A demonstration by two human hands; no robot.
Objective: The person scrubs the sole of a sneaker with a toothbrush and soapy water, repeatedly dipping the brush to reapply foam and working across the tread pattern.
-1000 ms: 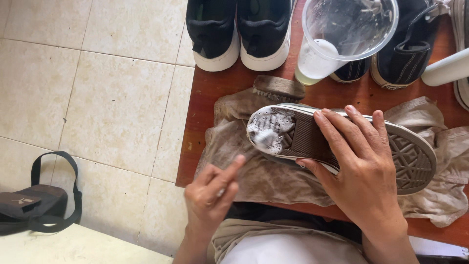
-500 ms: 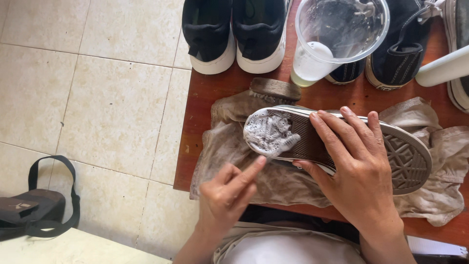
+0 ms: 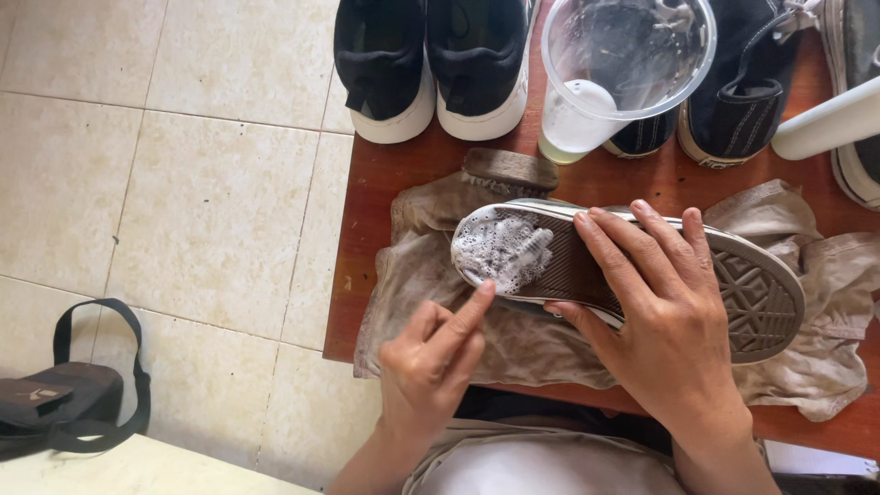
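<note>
Sole-up shoe (image 3: 642, 275) on rag (image 3: 440, 302) atop worktop (image 3: 367, 183), pinned flat w/ right hand (image 3: 660, 321) for steadiness; left hand (image 3: 431, 353) loosely curled, grasping nothing, index fingertip prob. touching foamy toe.

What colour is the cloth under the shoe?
Dingy beige-brown cloth, stained; seen in the head view.

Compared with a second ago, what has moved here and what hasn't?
The left hand rose from below the table edge toward the upturned shoe; its index fingertip now touches the rim of the sole beside the foam patch. Nothing was picked up or released. The right hand stays pressed on the sole, and the cloth and plastic cup are unmoved.
</note>
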